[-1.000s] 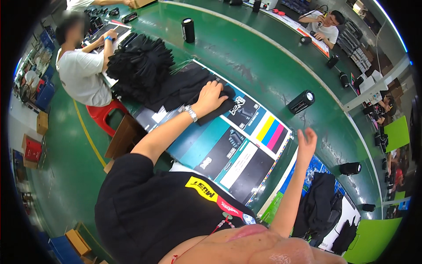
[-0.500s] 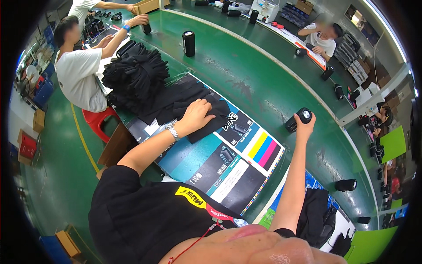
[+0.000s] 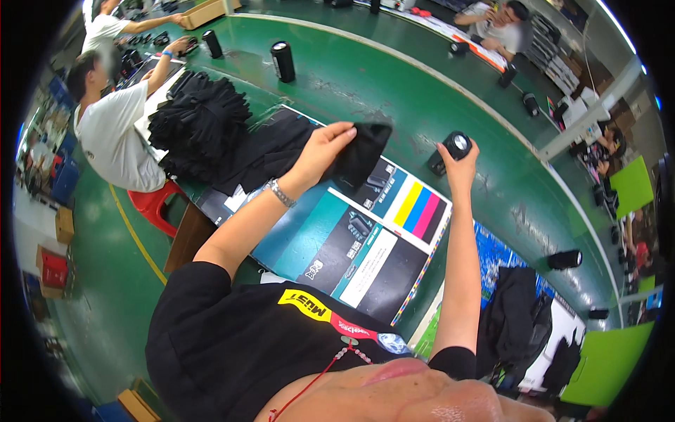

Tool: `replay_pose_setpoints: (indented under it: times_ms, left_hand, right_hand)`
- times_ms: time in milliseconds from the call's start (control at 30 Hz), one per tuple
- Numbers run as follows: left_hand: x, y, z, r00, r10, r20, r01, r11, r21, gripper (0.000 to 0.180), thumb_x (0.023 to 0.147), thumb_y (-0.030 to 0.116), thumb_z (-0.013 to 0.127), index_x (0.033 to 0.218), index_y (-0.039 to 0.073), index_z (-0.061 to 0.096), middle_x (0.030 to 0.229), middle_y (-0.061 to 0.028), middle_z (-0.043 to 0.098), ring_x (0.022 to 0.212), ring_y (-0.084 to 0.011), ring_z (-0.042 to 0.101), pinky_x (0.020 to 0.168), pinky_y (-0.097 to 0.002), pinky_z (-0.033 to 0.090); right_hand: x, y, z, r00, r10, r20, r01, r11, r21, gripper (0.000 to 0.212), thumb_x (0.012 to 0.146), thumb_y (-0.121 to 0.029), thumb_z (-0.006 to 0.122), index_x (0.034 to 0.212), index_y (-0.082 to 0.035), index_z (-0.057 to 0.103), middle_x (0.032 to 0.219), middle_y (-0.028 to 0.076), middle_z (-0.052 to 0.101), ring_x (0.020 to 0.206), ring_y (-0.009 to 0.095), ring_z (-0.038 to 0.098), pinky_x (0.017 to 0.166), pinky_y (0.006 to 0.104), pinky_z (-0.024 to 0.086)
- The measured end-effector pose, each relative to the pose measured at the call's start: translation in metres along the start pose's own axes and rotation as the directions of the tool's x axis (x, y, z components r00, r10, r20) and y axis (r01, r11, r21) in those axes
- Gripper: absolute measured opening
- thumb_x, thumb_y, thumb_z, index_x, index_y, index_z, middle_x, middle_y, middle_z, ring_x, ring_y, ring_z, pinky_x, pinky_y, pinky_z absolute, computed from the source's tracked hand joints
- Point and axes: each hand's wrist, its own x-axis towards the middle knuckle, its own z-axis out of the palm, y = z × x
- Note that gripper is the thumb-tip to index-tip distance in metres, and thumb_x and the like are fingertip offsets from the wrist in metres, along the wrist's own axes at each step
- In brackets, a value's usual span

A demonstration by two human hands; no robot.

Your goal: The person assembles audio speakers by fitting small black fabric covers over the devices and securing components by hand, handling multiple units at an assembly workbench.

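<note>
My left hand (image 3: 322,151) pinches the upper edge of a black cloth pouch (image 3: 362,160), which hangs above a colourful printed sheet (image 3: 299,239). To the right, my right hand (image 3: 462,169) is wrapped around a black cylindrical speaker (image 3: 459,144) with a shiny round end facing up. Whether the speaker's lower end touches the green table I cannot tell. More black pouches (image 3: 274,151) lie flat left of my left hand, beside a big bundled heap of black cloth (image 3: 197,116).
Other black speakers stand at the far side (image 3: 283,62) and lie on the right (image 3: 564,259). Dark cloth (image 3: 517,309) is heaped near my right forearm. A co-worker in white (image 3: 116,116) sits at the left on a red stool (image 3: 156,204); another person (image 3: 496,28) works opposite.
My left hand has lifted a black pouch off the flat stack, moving up and rightward. The right hand, still around the speaker, appears higher and further left; the whole view has shifted somewhat.
</note>
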Motion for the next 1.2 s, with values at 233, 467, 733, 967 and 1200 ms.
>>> replay_pose_setpoints:
  times_ms: [233, 467, 733, 967, 1200]
  left_hand:
    - [0.014, 0.011, 0.066, 0.963, -0.008, 0.268, 0.057, 0.983, -0.174, 0.028, 0.096, 0.010, 0.051, 0.119, -0.003, 0.059, 0.113, -0.0077, 0.062, 0.105, -0.0146, 0.058, 0.094, -0.0253, 0.044]
    - [0.015, -0.003, 0.098, 0.844, 0.409, 0.347, -0.514, 0.801, 0.306, 0.017, 0.089, 0.005, 0.060, 0.103, -0.004, 0.064, 0.104, -0.0063, 0.058, 0.098, -0.0127, 0.052, 0.085, -0.0236, 0.041]
    - [0.008, 0.004, 0.105, 0.875, -0.083, 0.477, 0.155, 0.981, -0.114, 0.024, 0.096, 0.017, 0.052, 0.112, 0.002, 0.062, 0.096, -0.0013, 0.063, 0.087, -0.0069, 0.059, 0.081, -0.0227, 0.047]
    - [0.019, -0.006, 0.115, 0.713, -0.361, 0.601, 0.449, 0.894, 0.005, 0.027, 0.094, 0.026, 0.057, 0.106, 0.002, 0.064, 0.099, -0.0034, 0.067, 0.089, -0.0084, 0.062, 0.083, -0.0241, 0.048]
    - [0.053, -0.040, 0.137, 0.781, -0.227, 0.581, 0.330, 0.941, -0.075, 0.022, 0.091, 0.024, 0.061, 0.100, 0.005, 0.067, 0.089, -0.0008, 0.065, 0.078, -0.0065, 0.059, 0.072, -0.0229, 0.046]
  right_hand:
    - [-0.048, -0.079, -0.028, 0.998, -0.052, -0.038, 0.064, 0.816, 0.574, 0.030, 0.091, -0.020, 0.061, 0.109, 0.003, 0.058, 0.098, 0.012, 0.064, 0.099, 0.020, 0.060, 0.088, 0.0293, 0.045]
    - [-0.088, -0.106, -0.043, 0.957, -0.041, 0.288, -0.215, 0.566, 0.796, 0.034, 0.083, -0.006, 0.068, 0.114, 0.001, 0.055, 0.102, 0.008, 0.062, 0.099, 0.015, 0.059, 0.091, 0.0265, 0.043]
    - [-0.095, -0.073, -0.062, 0.810, -0.026, 0.586, -0.499, 0.497, 0.710, 0.024, 0.085, -0.012, 0.067, 0.105, -0.003, 0.059, 0.090, 0.003, 0.064, 0.089, 0.011, 0.060, 0.083, 0.0252, 0.044]
    - [-0.084, -0.057, -0.083, 0.829, -0.019, 0.558, -0.555, 0.091, 0.827, 0.018, 0.093, -0.026, 0.055, 0.097, -0.009, 0.060, 0.094, 0.000, 0.064, 0.090, 0.012, 0.060, 0.085, 0.0294, 0.046]
    - [-0.059, -0.014, -0.090, 0.916, 0.152, 0.371, -0.400, 0.397, 0.826, 0.014, 0.093, -0.009, 0.053, 0.100, -0.002, 0.063, 0.094, 0.005, 0.065, 0.086, 0.013, 0.062, 0.077, 0.0254, 0.048]
